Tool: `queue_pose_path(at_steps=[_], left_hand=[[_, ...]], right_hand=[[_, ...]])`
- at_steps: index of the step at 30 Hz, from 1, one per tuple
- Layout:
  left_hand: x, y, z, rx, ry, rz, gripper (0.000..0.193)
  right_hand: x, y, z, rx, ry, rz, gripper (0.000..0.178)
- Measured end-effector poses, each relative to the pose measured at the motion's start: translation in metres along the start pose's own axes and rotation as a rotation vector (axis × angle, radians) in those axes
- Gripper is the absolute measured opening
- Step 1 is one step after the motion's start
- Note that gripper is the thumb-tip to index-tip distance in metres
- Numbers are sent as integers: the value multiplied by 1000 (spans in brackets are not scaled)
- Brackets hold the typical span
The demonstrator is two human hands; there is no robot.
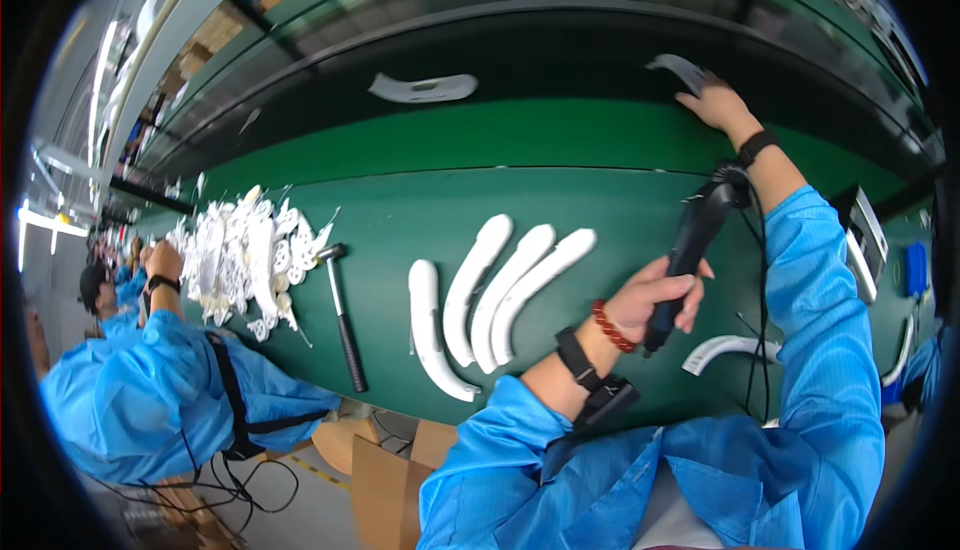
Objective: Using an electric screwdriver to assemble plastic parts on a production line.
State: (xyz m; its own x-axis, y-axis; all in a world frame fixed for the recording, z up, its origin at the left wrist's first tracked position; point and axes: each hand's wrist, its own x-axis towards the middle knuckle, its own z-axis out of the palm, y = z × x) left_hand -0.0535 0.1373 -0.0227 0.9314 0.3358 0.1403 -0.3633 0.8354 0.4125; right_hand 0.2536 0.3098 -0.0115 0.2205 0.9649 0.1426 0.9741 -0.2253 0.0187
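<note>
My left hand [655, 300] is wrapped around a black electric screwdriver [692, 240], held at a slant over the bench. Far to the right, my right arm stretches out, and my right hand [718, 110] grips one end of a white curved plastic part [682, 72] above the dark belt. Its fingertips are partly hidden and blurred. On the green bench left of the screwdriver, several white curved parts [478, 290] lie side by side. Another white curved part [730, 350] rests near my right sleeve.
A similar white part [425, 89] lies on the dark belt [560, 60]. Farther left are a hammer [345, 320] and a heap of small white pieces [245, 255], where a co-worker in a blue smock [170, 380] sits. Black cables [762, 290] hang beside my right arm. A cardboard box [385, 490] stands below the bench.
</note>
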Motion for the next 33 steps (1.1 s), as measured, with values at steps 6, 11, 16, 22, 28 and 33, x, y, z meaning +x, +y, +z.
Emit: queue_pose_path(at_steps=[6, 11, 16, 22, 28, 33], left_hand=[[-7, 5, 3, -15, -5, 16, 40], [-21, 5, -9, -258, -361, 6, 58], [-19, 5, -10, -445, -357, 114, 50], [-20, 8, -7, -432, -288, 58, 48], [-25, 13, -1, -300, -343, 5, 49], [-16, 27, -4, 23, -333, -41, 55]], right_hand=[[39, -132, -5, 495, 42, -83, 49], [69, -312, -63, 845, -262, -552, 60], [113, -339, -12, 495, -264, -636, 67], [85, -344, -14, 436, -135, -305, 86], [48, -300, -29, 424, -171, -473, 70], [-59, -183, -107, 514, 54, -367, 64]])
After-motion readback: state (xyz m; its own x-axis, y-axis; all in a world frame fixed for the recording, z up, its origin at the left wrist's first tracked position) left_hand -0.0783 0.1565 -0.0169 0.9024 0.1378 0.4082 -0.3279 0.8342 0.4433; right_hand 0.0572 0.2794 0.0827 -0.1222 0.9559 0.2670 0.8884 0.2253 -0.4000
